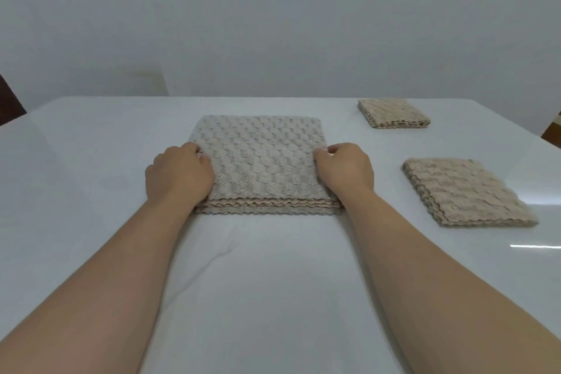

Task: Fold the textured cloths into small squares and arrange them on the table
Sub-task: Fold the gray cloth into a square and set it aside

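A beige textured cloth (261, 161), folded into a thick square of several layers, lies in the middle of the white table (91, 161). My left hand (179, 174) grips its left edge with curled fingers. My right hand (346, 168) grips its right edge the same way, thumb on top. Two smaller folded beige cloths lie to the right: one (464, 191) at mid depth, another (393, 112) near the far edge.
The table's far edge runs along a plain pale wall. Dark furniture shows at the far left (9, 100) and far right (552, 130). A bright reflection (534, 246) sits on the table surface at the right.
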The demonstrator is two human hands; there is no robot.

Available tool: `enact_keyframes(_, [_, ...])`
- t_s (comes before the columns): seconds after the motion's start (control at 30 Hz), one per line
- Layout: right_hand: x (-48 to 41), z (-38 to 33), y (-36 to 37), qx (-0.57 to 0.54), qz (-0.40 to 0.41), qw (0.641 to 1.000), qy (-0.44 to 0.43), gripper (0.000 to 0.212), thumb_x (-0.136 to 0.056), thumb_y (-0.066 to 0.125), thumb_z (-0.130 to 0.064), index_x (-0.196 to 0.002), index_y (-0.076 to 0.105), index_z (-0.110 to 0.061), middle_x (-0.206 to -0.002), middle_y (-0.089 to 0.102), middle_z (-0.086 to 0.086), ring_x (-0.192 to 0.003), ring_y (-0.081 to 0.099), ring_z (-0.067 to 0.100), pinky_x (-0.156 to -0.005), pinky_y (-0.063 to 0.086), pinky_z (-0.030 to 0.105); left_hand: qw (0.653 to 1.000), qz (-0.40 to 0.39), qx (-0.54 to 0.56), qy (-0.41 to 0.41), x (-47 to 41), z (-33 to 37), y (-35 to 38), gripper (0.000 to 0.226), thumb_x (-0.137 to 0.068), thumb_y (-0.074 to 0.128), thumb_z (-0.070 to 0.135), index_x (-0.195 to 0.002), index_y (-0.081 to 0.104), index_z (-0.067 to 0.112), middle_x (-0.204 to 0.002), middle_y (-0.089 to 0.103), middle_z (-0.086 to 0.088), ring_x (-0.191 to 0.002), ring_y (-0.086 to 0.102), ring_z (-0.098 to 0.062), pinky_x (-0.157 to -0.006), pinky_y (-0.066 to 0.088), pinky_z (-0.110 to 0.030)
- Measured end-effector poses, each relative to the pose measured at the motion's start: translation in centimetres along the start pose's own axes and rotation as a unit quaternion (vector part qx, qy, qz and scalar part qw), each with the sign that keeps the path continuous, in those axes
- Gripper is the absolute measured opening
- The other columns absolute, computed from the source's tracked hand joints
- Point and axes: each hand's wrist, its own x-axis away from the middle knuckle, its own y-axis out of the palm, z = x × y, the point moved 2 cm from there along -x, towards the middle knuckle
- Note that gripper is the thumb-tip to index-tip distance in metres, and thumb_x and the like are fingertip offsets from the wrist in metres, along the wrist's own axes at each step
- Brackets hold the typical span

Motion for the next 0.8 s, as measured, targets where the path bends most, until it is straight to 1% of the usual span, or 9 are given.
enact_keyframes(0.17, [-0.3, 0.4, 0.0, -0.016, 0.028, 0.999, -0.029, 0.024, -0.096, 0.057, -0.043, -0.103, 0.073, -0.025, -0.098, 0.07, -0.005, -0.089, 0.057, 0.017, -0.076, 0.041, 0.028, 0.999, 0.021, -0.016, 0.021, 0.2, 0.4, 0.0, 0.031, -0.097, 0.044, 0.027, -0.1, 0.069, 0.009, -0.111, 0.065, -0.017, -0.102, 0.06, -0.04, -0.086, 0.045, -0.043])
enact_keyframes(0.27, [-0.9, 0.8, 0.3, -0.018, 0.021, 0.998, -0.05, 0.019, -0.095, 0.059, -0.046, -0.101, 0.069, -0.03, -0.102, 0.069, -0.004, -0.092, 0.062, 0.018, -0.075, 0.044, 0.03, 0.998, 0.042, -0.007, 0.047, 0.5, 1.0, -0.6, 0.026, -0.094, 0.047, 0.02, -0.103, 0.068, 0.007, -0.121, 0.063, -0.014, -0.106, 0.058, -0.039, -0.089, 0.044, -0.044])
enact_keyframes(0.4, [-1.1, 0.9, 0.7, -0.038, 0.033, 0.995, -0.09, 0.006, -0.093, 0.062, -0.041, -0.093, 0.064, -0.035, -0.105, 0.065, 0.001, -0.09, 0.061, 0.019, -0.073, 0.044, 0.031, 0.99, 0.088, 0.063, 0.086, 1.2, 1.5, -1.2, 0.037, -0.093, 0.051, 0.014, -0.125, 0.069, 0.016, -0.137, 0.061, -0.003, -0.119, 0.057, -0.032, -0.096, 0.047, -0.043])
enact_keyframes(0.5, [-0.8, 0.6, 0.7, -0.079, 0.036, 0.989, -0.118, 0.005, -0.095, 0.062, -0.033, -0.098, 0.064, -0.031, -0.107, 0.064, 0.001, -0.092, 0.061, 0.019, -0.076, 0.042, 0.029, 0.976, 0.127, 0.156, 0.078, 1.3, 1.4, -2.0, 0.029, -0.098, 0.056, 0.021, -0.121, 0.074, 0.022, -0.13, 0.066, 0.004, -0.117, 0.061, -0.022, -0.095, 0.05, -0.036])
enact_keyframes(0.57, [-0.3, 0.2, 0.3, -0.107, 0.045, 0.984, -0.135, 0.009, -0.095, 0.062, -0.03, -0.103, 0.066, -0.027, -0.105, 0.065, -0.002, -0.092, 0.061, 0.018, -0.08, 0.045, 0.029, 0.962, 0.131, 0.228, 0.07, 1.2, 1.3, -2.5, 0.022, -0.095, 0.062, 0.023, -0.11, 0.078, 0.023, -0.116, 0.071, 0.005, -0.103, 0.066, -0.017, -0.091, 0.049, -0.029])
enact_keyframes(0.6, [0.0, -0.1, 0.1, -0.124, 0.049, 0.981, -0.139, 0.009, -0.096, 0.061, -0.028, -0.103, 0.066, -0.026, -0.102, 0.065, -0.003, -0.089, 0.061, 0.014, -0.08, 0.046, 0.028, 0.953, 0.123, 0.273, 0.05, 1.2, 1.2, -2.8, 0.017, -0.093, 0.065, 0.022, -0.104, 0.079, 0.025, -0.107, 0.072, 0.007, -0.09, 0.067, -0.012, -0.085, 0.049, -0.025])
enact_keyframes(0.67, [0.7, -0.6, -0.5, -0.169, 0.045, 0.975, -0.139, 0.008, -0.096, 0.06, -0.02, -0.1, 0.064, -0.025, -0.093, 0.065, -0.006, -0.074, 0.058, 0.001, -0.069, 0.045, 0.014, 0.928, 0.089, 0.363, 0.0, 1.4, 1.1, -3.1, 0.016, -0.09, 0.069, 0.017, -0.098, 0.075, 0.028, -0.096, 0.071, 0.013, -0.065, 0.062, -0.002, -0.068, 0.048, -0.02])
enact_keyframes(0.73, [1.2, -0.8, -0.9, -0.206, 0.027, 0.97, -0.127, 0.015, -0.093, 0.055, -0.008, -0.096, 0.063, -0.02, -0.082, 0.063, -0.005, -0.053, 0.054, -0.002, -0.051, 0.04, 0.009, 0.9, 0.048, 0.433, -0.031, 1.6, 1.1, -2.9, 0.029, -0.087, 0.069, 0.007, -0.107, 0.069, 0.028, -0.098, 0.069, 0.016, -0.068, 0.061, 0.005, -0.06, 0.047, -0.012])
enact_keyframes(0.8, [1.4, -0.8, -0.9, -0.224, 0.002, 0.97, -0.099, 0.022, -0.09, 0.049, 0.001, -0.09, 0.061, -0.018, -0.076, 0.06, -0.002, -0.039, 0.049, 0.002, -0.041, 0.039, 0.017, 0.877, 0.004, 0.478, -0.042, 1.8, 1.2, -2.7, 0.047, -0.087, 0.065, -0.002, -0.122, 0.062, 0.029, -0.105, 0.07, 0.015, -0.079, 0.064, 0.004, -0.057, 0.047, -0.008])
